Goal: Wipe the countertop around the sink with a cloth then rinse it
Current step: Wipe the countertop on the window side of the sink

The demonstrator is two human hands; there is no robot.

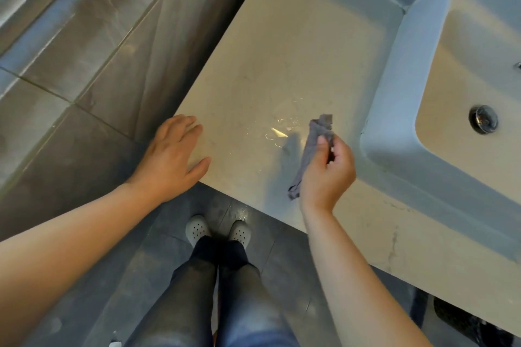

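Observation:
A small grey cloth (313,146) hangs bunched above the beige countertop (282,59), pinched between thumb and fingers of my right hand (327,175). That hand hovers just left of the white vessel sink (394,87), whose basin shows a chrome drain (483,119). My left hand (172,155) lies flat with spread fingers on the countertop's left front corner. A thin wet patch (277,132) glistens on the counter between the two hands.
Grey tiled wall (98,36) borders the counter's left side. Dark floor tiles (112,276) lie below the front edge, where my legs and white clogs (217,231) stand. A sliver of faucet metal (517,65) shows at the right frame edge.

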